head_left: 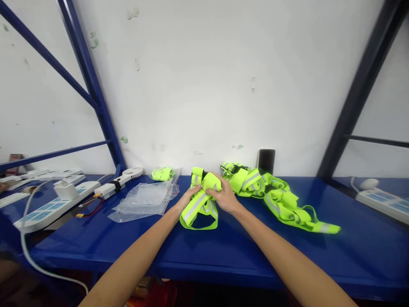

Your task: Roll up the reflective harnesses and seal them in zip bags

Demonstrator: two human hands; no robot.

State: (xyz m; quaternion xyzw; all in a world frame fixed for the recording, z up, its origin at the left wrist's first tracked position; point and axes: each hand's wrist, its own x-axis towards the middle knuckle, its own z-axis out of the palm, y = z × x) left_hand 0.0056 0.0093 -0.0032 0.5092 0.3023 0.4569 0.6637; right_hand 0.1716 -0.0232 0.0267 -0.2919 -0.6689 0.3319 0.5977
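Observation:
Both my hands hold a bundled neon-yellow reflective strap vest (pixel 201 200) just above the blue shelf (pixel 223 251). My left hand (pixel 184 200) grips its left side with the fingers curled in. On the bundle's right side and top, my right hand (pixel 223 197) has its fingers wrapped over the fabric. A loop of the strap hangs below the hands onto the shelf.
A pile of more neon-yellow vests (pixel 275 194) lies to the right. Clear plastic bags (pixel 145 200) lie to the left, one holding a folded vest (pixel 162 173). A dark phone (pixel 266 160) leans on the wall. White power strips (pixel 51 207) and cables sit far left; another strip (pixel 383 200) far right.

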